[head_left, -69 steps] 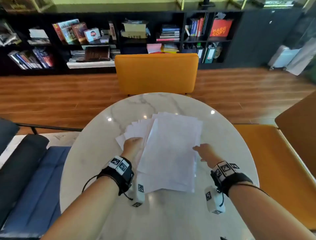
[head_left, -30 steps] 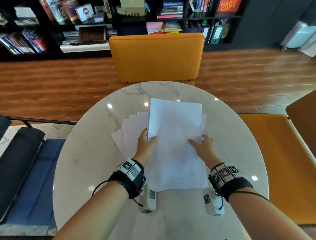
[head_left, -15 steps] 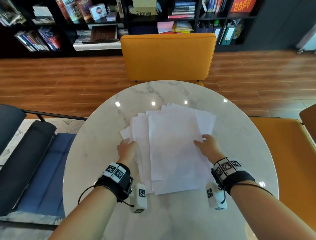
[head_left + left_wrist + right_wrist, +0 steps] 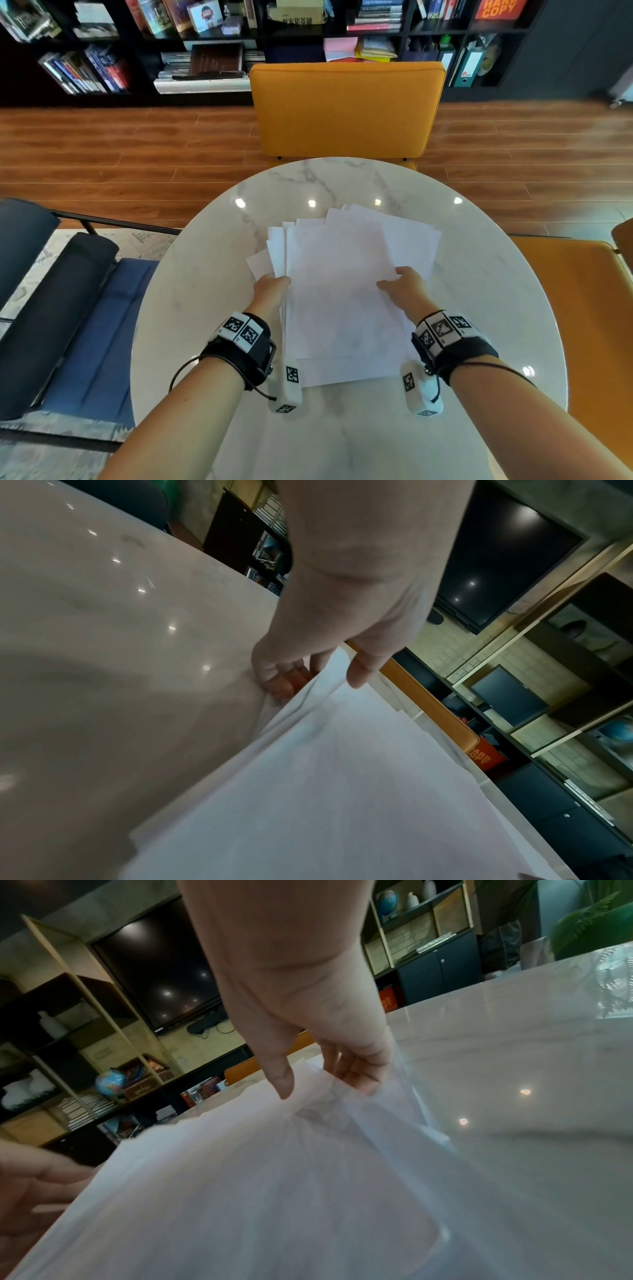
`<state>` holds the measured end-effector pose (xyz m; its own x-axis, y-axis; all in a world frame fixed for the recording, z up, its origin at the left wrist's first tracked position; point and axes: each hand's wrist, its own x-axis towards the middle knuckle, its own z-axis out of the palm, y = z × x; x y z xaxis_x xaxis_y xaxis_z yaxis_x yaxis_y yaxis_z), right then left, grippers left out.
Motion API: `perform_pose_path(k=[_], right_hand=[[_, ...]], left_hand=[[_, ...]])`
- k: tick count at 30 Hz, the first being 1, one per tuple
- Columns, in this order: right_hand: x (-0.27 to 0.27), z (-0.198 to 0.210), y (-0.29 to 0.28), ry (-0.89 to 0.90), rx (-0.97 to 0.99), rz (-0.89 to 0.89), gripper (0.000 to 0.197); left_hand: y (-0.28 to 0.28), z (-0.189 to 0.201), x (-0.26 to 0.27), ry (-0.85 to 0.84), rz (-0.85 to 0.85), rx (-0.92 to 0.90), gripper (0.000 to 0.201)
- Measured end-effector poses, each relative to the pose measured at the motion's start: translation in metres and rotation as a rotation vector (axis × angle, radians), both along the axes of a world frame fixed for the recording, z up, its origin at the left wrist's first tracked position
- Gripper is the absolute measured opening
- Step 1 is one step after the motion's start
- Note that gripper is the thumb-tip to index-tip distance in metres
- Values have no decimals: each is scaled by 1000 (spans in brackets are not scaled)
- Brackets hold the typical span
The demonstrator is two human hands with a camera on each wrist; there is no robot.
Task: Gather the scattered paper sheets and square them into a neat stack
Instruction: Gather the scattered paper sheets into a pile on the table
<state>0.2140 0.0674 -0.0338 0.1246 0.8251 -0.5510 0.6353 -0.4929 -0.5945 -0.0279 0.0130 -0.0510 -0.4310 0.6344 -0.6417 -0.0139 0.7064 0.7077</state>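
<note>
While sheets (image 4: 342, 291) now overlap tighter than half second ago, edges remain fanned; left hand (image 4: 272, 291) grip and right hand (image 4: 406, 287) grip pinch pile sides on bench (image 4: 191, 308); squaring pending.

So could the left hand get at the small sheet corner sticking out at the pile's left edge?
Probably yes. The left hand holds the paper pile at its left edge, and that sheet corner lies on bare marble table just beyond its fingers, with nothing between.
</note>
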Motion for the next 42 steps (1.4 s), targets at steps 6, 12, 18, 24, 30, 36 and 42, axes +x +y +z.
perform_pose_path(k=[6, 12, 18, 24, 30, 36, 42], right_hand=[[-9, 4, 0, 1, -7, 18, 60], [-14, 6, -4, -10, -27, 72, 57], [-24, 12, -9, 20, 5, 76, 60], [-31, 17, -13, 181, 31, 20, 58], [-22, 14, -15, 241, 50, -15, 41], [20, 8, -17, 230, 119, -181, 37], [53, 0, -25, 161, 129, -339, 40]], left_hand=[[-5, 19, 14, -41, 45, 52, 41], [-11, 21, 19, -61, 37, 153, 51], [-12, 18, 18, -44, 21, 139, 69], [-10, 17, 16, -51, -25, 194, 68], [-5, 21, 14, 246, -16, 191, 40], [-2, 27, 16, 240, 2, 201, 51], [9, 28, 29, 82, -60, 184, 33]])
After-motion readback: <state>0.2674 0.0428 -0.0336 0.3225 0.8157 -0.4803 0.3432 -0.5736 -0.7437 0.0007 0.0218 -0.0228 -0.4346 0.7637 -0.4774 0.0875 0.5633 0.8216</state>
